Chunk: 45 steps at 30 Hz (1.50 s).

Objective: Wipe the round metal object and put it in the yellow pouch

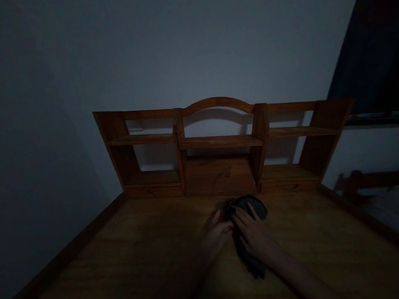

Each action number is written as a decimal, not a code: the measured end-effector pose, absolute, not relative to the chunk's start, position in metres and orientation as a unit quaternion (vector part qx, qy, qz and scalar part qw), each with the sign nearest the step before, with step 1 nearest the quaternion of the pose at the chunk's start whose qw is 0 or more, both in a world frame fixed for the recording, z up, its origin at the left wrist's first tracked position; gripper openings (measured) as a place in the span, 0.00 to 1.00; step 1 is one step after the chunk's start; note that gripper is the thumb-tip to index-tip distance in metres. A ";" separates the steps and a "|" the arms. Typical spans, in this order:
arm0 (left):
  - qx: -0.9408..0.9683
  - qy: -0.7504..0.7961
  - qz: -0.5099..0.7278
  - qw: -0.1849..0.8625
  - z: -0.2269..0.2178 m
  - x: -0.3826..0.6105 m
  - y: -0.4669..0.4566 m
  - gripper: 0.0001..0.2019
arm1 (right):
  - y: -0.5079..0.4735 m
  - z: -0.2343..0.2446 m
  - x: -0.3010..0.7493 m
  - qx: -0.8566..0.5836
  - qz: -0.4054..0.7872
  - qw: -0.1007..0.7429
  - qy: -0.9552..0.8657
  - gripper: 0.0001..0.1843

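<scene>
A black, soft-looking item (255, 266), perhaps a pouch or folded cloth, lies on the wooden desk with a rounded upper end and a strip trailing toward me. The dim light hides what kind of thing it is. My left hand (218, 232) is at its left edge, with its fingers closed on a dark part there. Across the top rests my right hand (255, 232), fingers bent over the black item and one finger held apart from the others. The fingertips of both hands come close together near the item's upper left side.
A wooden shelf unit (221, 141) with several compartments stands at the back of the desk (152, 253). Raised wooden edges (368, 217) run along the desk's sides. Behind is a pale wall (178, 46), with a dark window or curtain (374, 60) at the right.
</scene>
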<state>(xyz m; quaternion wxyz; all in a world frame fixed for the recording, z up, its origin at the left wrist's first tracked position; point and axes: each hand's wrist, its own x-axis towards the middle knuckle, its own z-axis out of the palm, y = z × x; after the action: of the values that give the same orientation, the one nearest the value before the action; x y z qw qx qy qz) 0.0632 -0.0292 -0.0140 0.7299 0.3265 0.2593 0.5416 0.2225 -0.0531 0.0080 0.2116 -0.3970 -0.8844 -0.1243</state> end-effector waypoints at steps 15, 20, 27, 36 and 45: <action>0.362 0.254 0.524 0.728 -0.006 0.062 -0.033 0.29 | -0.029 0.004 0.232 -0.380 -0.075 0.206 -0.899 0.35; 0.366 0.240 0.530 0.726 -0.010 0.063 -0.032 0.28 | -0.032 0.008 0.230 -0.386 -0.106 0.203 -0.893 0.28; 0.332 0.240 0.543 0.733 -0.013 0.065 -0.031 0.26 | -0.033 0.013 0.235 -0.366 -0.148 0.201 -0.897 0.28; 0.350 0.248 0.537 0.726 -0.013 0.067 -0.028 0.26 | -0.040 0.014 0.226 -0.394 -0.178 0.201 -0.879 0.26; 0.369 0.245 0.550 0.708 -0.017 0.065 -0.031 0.26 | -0.042 0.011 0.222 -0.386 -0.195 0.208 -0.877 0.17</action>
<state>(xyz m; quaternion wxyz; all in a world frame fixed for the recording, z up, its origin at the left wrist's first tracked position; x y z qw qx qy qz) 0.0653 -0.0308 -0.0174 0.7081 0.3687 0.2452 0.5501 0.2222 -0.0419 0.0107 0.2084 -0.3855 -0.8774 -0.1951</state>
